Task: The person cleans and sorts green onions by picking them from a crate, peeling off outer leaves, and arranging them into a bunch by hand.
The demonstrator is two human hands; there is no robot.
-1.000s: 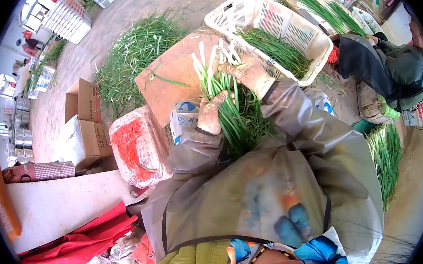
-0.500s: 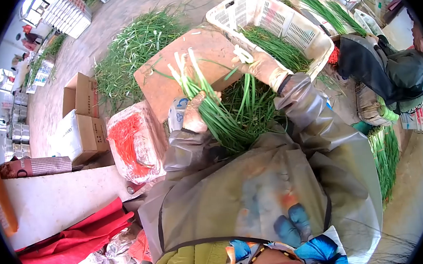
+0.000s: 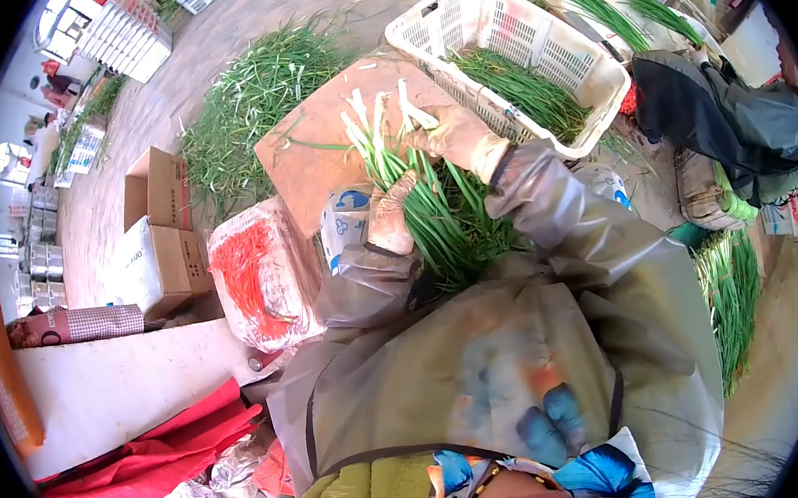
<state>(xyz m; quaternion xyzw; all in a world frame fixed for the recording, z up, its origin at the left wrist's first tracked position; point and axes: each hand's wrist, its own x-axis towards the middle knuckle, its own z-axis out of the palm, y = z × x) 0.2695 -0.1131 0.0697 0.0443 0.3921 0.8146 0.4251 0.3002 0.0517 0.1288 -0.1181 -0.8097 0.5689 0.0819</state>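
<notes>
My gloved left hand (image 3: 394,214) is wrapped round a bunch of green onions (image 3: 375,149). The white ends point up and away from me, and the long green leaves hang back toward my lap. My gloved right hand (image 3: 459,141) is closed on a few more green onions (image 3: 420,116), right beside the bunch. Its fingertips are partly hidden among the stalks. Beneath both hands, a loose mass of green leaves (image 3: 477,234) lies against my apron (image 3: 444,366). Just beyond is a brown board (image 3: 309,158) with scraps on it.
A white crate (image 3: 435,29) of greens stands ahead right. A heap of greens (image 3: 258,92) lies ahead left on the floor. Red ties (image 3: 245,269) rest on a wrapped bundle at left, near cardboard boxes (image 3: 162,196). Another person's dark sleeve (image 3: 685,109) shows at right.
My right hand has moved left with its green onions, up against the bunch. My left hand has shifted slightly right, still holding the bunch.
</notes>
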